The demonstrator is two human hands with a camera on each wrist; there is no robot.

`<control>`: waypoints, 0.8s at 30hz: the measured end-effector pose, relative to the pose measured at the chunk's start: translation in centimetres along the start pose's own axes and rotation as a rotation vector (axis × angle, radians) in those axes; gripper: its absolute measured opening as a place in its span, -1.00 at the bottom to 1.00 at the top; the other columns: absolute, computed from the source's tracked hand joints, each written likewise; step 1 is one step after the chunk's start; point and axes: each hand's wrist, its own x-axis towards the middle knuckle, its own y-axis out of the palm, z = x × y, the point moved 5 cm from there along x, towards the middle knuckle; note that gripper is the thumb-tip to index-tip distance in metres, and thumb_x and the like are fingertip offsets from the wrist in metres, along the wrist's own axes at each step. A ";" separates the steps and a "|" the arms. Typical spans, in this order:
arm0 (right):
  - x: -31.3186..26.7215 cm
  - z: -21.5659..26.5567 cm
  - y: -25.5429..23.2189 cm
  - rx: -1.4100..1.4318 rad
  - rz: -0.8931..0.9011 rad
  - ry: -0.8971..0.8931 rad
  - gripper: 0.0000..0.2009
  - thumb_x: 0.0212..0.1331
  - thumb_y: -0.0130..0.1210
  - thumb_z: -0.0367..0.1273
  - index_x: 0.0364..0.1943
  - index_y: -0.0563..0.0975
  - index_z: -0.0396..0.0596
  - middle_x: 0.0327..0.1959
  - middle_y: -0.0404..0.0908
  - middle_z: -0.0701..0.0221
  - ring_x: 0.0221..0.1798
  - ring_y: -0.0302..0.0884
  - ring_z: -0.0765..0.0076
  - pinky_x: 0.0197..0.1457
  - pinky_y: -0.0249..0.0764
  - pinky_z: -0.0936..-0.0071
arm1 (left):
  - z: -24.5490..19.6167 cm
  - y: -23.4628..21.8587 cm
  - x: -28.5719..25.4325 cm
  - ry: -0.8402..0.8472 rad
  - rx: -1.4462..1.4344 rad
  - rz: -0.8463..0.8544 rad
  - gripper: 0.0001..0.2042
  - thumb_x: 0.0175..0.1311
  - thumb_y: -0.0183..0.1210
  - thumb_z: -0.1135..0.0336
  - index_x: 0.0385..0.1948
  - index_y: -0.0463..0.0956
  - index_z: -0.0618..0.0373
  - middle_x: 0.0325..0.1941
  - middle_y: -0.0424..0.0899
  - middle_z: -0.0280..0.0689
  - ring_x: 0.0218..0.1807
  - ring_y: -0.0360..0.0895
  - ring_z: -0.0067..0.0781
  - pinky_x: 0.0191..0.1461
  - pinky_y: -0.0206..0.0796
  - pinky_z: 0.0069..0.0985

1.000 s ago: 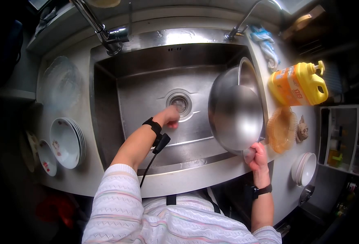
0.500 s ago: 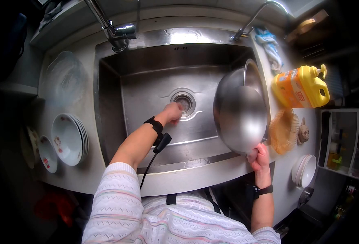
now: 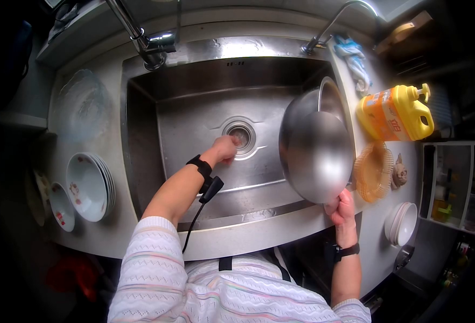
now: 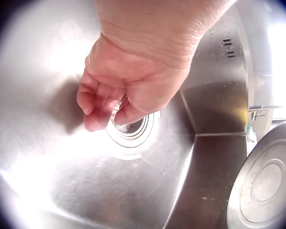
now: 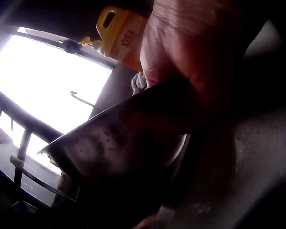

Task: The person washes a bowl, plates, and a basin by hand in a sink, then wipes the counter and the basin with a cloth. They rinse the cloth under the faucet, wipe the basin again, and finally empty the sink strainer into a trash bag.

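My left hand [image 3: 225,148] is low in the steel sink [image 3: 189,118], at the near left edge of the round drain [image 3: 252,141]. In the left wrist view its fingers curl in toward the thumb, with a thin shiny piece [image 4: 120,103] between them; I cannot tell what this piece is. The blurred fingertips hang over the drain opening. My right hand [image 3: 342,207] grips the near rim of a large steel bowl [image 3: 315,156]. The bowl is tipped on its side at the sink's right, its outside facing left and its opening toward the right edge.
On the right counter stand a yellow pump jug [image 3: 393,113], an amber ribbed dish [image 3: 372,172] and stacked bowls [image 3: 402,223]. A cloth [image 3: 353,62] lies by the thin tap [image 3: 313,44]. Stacked plates [image 3: 86,188] and a clear dish [image 3: 81,107] sit left. A large faucet [image 3: 154,51] stands behind.
My left hand has turned slightly at the drain, its fingertips now closer to the opening. The right hand and bowl stay in place; the head view has shifted a little.
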 end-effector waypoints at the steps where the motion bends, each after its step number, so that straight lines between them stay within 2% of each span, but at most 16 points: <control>1: 0.0 0.0 0.0 0.001 -0.001 0.000 -0.83 0.16 -0.15 -0.47 -0.22 0.43 -0.25 -0.30 0.49 0.44 -0.27 0.45 0.54 -0.22 0.41 0.66 | -0.1 -0.1 0.0 0.000 0.001 0.001 -0.56 -0.20 0.00 0.65 -0.16 0.49 0.09 -0.55 0.57 -0.17 -0.71 0.51 -0.34 -0.62 0.39 -0.46; 4: 0.2 -0.1 -0.5 0.006 0.002 0.000 -0.82 0.15 -0.14 -0.47 -0.23 0.43 -0.26 -0.29 0.50 0.42 -0.27 0.46 0.52 -0.21 0.41 0.65 | -0.9 -0.4 -0.9 0.006 -0.008 0.012 -0.63 -0.18 0.07 0.57 -0.20 0.50 0.09 -0.48 0.58 -0.20 -0.62 0.55 -0.38 -0.61 0.39 -0.47; 6: 0.4 -0.2 -0.9 0.002 0.043 0.005 -0.83 0.12 -0.12 -0.48 -0.25 0.44 -0.27 -0.29 0.52 0.39 -0.25 0.48 0.49 -0.17 0.42 0.63 | -1.7 -1.0 -2.0 0.068 0.148 -0.052 -0.67 -0.20 0.17 0.43 -0.26 0.51 0.10 -0.38 0.60 -0.22 -0.42 0.59 -0.33 -0.44 0.43 -0.44; 7: 0.3 -0.2 -0.8 0.003 0.044 0.002 -0.83 0.12 -0.12 -0.48 -0.25 0.44 -0.27 -0.29 0.52 0.39 -0.25 0.48 0.49 -0.17 0.42 0.63 | -1.4 -1.1 -1.9 0.070 0.149 -0.053 -0.67 -0.20 0.17 0.43 -0.26 0.51 0.10 -0.38 0.60 -0.22 -0.42 0.59 -0.33 -0.44 0.43 -0.44; 9: 0.3 -0.1 -0.5 -0.001 0.008 0.015 -0.84 0.09 -0.10 -0.49 -0.27 0.45 -0.28 -0.30 0.54 0.36 -0.25 0.50 0.46 -0.16 0.44 0.58 | -1.6 -2.0 -2.4 0.201 0.286 -0.189 -0.71 -0.30 0.31 0.38 -0.49 0.39 0.12 -0.58 0.51 -0.29 -0.63 0.47 -0.41 -0.57 0.34 -0.50; 10: 0.3 -0.1 -0.5 -0.003 0.012 0.011 -0.84 0.09 -0.10 -0.49 -0.27 0.45 -0.28 -0.30 0.54 0.36 -0.25 0.50 0.46 -0.16 0.44 0.58 | -1.6 -2.2 -2.8 0.204 0.284 -0.193 -0.71 -0.30 0.31 0.38 -0.49 0.39 0.12 -0.58 0.51 -0.29 -0.63 0.47 -0.41 -0.57 0.34 -0.50; 12: 0.6 -0.3 -1.0 -0.001 0.014 0.054 -0.84 0.07 -0.08 -0.50 -0.29 0.46 -0.26 -0.33 0.55 0.36 -0.27 0.52 0.43 -0.16 0.47 0.51 | -2.2 -3.0 -4.0 0.270 0.402 -0.295 -0.69 -0.32 0.31 0.32 -0.51 0.38 0.12 -0.52 0.53 -0.25 -0.46 0.51 -0.28 -0.38 0.37 -0.44; 13: 0.7 -0.4 -1.0 -0.005 0.019 0.049 -0.84 0.07 -0.08 -0.50 -0.29 0.46 -0.26 -0.33 0.55 0.36 -0.27 0.52 0.43 -0.16 0.47 0.51 | -2.8 -3.6 -4.9 0.275 0.399 -0.301 -0.69 -0.32 0.31 0.32 -0.51 0.38 0.12 -0.52 0.53 -0.25 -0.46 0.51 -0.28 -0.38 0.37 -0.44; 15: 1.1 -0.5 -1.2 -0.039 -0.107 0.103 -0.93 0.03 -0.02 -0.49 -0.41 0.44 -0.19 -0.45 0.52 0.39 -0.42 0.50 0.43 -0.35 0.49 0.50 | -3.2 -4.4 -6.4 0.152 0.564 -0.250 -0.66 -0.24 0.23 0.27 -0.30 0.52 0.07 -0.25 0.60 -0.20 -0.14 0.52 -0.20 -0.10 0.36 -0.37; 16: 1.4 -0.2 -0.8 -0.046 -0.099 0.099 -0.93 0.03 -0.02 -0.49 -0.41 0.44 -0.19 -0.45 0.52 0.39 -0.42 0.50 0.43 -0.35 0.49 0.50 | -3.0 -4.8 -6.7 0.154 0.558 -0.259 -0.66 -0.24 0.23 0.27 -0.30 0.52 0.07 -0.25 0.60 -0.20 -0.14 0.52 -0.20 -0.10 0.36 -0.37; 18: 2.3 0.2 0.1 -0.204 -0.118 0.242 -0.92 -0.02 0.03 -0.45 -0.49 0.43 -0.17 -0.57 0.50 0.37 -0.57 0.47 0.38 -0.56 0.45 0.46 | -2.5 -5.8 -7.7 0.204 0.560 -0.308 -0.68 -0.22 0.21 0.28 -0.31 0.49 0.07 -0.22 0.56 -0.17 -0.16 0.51 -0.16 -0.11 0.36 -0.32; 19: 3.3 0.5 0.6 -0.295 -0.144 0.222 -0.90 -0.05 0.05 -0.42 -0.50 0.43 -0.18 -0.64 0.46 0.35 -0.67 0.43 0.34 -0.69 0.38 0.44 | -2.2 -6.2 -8.5 0.204 0.555 -0.319 -0.68 -0.22 0.21 0.28 -0.31 0.49 0.07 -0.22 0.56 -0.17 -0.16 0.51 -0.16 -0.11 0.36 -0.32; 21: 5.0 1.6 2.2 -0.478 -0.131 0.185 -0.89 -0.05 0.02 -0.45 -0.43 0.44 -0.21 -0.63 0.46 0.34 -0.66 0.44 0.34 -0.71 0.39 0.49 | -2.2 -7.1 -10.5 0.318 0.600 -0.437 -0.69 -0.18 0.19 0.31 -0.30 0.43 0.07 -0.21 0.49 -0.12 -0.21 0.50 -0.06 -0.15 0.36 -0.25; 22: 6.1 1.7 3.0 -0.553 -0.113 0.164 -0.87 -0.04 0.01 -0.46 -0.40 0.45 -0.22 -0.62 0.47 0.35 -0.65 0.45 0.35 -0.72 0.40 0.50 | -1.9 -7.5 -11.3 0.313 0.597 -0.451 -0.69 -0.18 0.19 0.31 -0.30 0.43 0.07 -0.21 0.49 -0.12 -0.21 0.50 -0.06 -0.15 0.36 -0.25; 24: 7.7 2.3 4.7 -0.736 -0.174 0.136 -0.85 -0.03 -0.03 -0.49 -0.34 0.44 -0.26 -0.58 0.47 0.34 -0.63 0.45 0.39 -0.71 0.45 0.49 | -2.1 -8.3 -13.4 0.399 0.660 -0.542 -0.70 -0.16 0.19 0.34 -0.31 0.38 0.07 -0.23 0.43 -0.09 -0.25 0.48 0.00 -0.19 0.37 -0.22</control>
